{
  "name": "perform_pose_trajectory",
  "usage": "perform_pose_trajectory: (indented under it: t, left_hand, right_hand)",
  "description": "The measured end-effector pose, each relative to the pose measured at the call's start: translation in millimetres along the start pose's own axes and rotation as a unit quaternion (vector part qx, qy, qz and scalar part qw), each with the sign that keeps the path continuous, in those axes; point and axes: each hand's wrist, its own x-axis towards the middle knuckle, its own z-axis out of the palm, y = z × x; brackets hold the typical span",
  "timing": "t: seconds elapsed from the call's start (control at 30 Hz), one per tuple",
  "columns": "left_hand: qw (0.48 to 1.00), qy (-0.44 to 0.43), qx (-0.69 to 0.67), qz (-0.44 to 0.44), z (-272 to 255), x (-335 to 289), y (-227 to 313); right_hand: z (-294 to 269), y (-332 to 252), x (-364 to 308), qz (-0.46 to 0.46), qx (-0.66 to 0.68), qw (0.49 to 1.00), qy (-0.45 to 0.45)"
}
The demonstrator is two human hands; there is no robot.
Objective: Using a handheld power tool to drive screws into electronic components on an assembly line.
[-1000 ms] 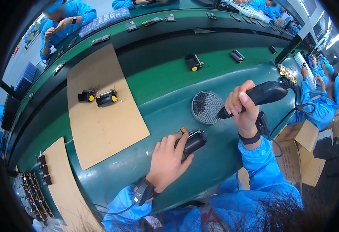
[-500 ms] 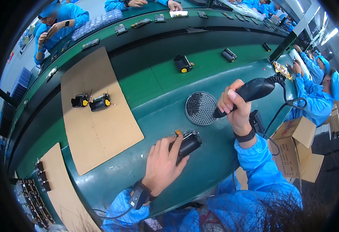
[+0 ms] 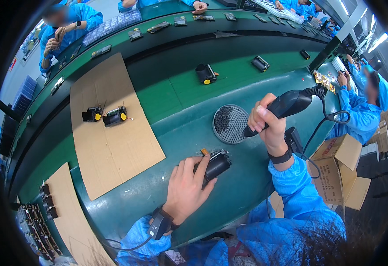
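Observation:
My left hand (image 3: 186,188) is closed around a black cylindrical housing (image 3: 217,167) lying on the green bench. Small metal parts show along the housing's far edge, and an orange flex strip (image 3: 204,151) sticks out beside my fingertips. My right hand (image 3: 268,120) grips a black electric screwdriver (image 3: 291,103), its coiled cord trailing off to the right. The screwdriver's tip end points down at the right rim of a round grey screw tray (image 3: 239,125); whether it touches cannot be made out. Small black screws (image 3: 222,119) are heaped on the tray's left side, above rows of holes.
Two black housings with yellow discs (image 3: 114,116) lie on a cardboard sheet (image 3: 110,164) at left. More housings (image 3: 207,74) sit on the green conveyor (image 3: 172,95). An open carton (image 3: 340,168) stands at right. Co-workers in blue (image 3: 362,106) sit beyond.
The housings on the conveyor have slid slightly left. A co-worker's hand across the line has moved off a bright part. Both my hands have stayed almost still.

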Motion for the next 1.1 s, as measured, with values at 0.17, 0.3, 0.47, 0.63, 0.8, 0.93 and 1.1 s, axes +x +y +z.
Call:
perform_pose_trajectory:
  t: [0.17,0.3,0.47,0.63,0.8,0.93,1.1]
  left_hand:
    - [1.0,0.003,0.027,-0.004,-3.8,1.4,2.0]
    - [1.0,0.012,-0.008,-0.012,-1.9,-2.1,-4.5]
    - [0.999,0.012,-0.036,-0.017,-4.0,-3.1,-4.1]
    - [0.998,0.025,-0.045,-0.023,-1.8,-7.9,-9.8]
    - [0.997,0.033,-0.06,-0.022,-2.3,-5.5,-12.2]
    - [0.997,0.035,-0.07,-0.024,-1.7,-6.5,-13.3]
    - [0.997,0.038,-0.071,-0.023,-0.1,-7.5,-15.2]
  right_hand:
    - [1.3,-0.3,-3.0,-0.002,-0.038,0.999,-0.01]
    - [4.4,-10.4,-0.8,-0.017,0.012,1.0,0.012]
    - [20.9,-28.1,-4.2,-0.035,0.017,0.999,-0.015]
    - [67.5,-21.7,-19.9,-0.028,0.086,0.989,-0.116]
    - [93.9,-4.4,-31.7,0.006,0.089,0.98,-0.179]
    - [97.1,5.2,-33.7,0.011,0.035,0.981,-0.191]
    - [96.0,14.3,-32.4,0.014,0.044,0.982,-0.182]
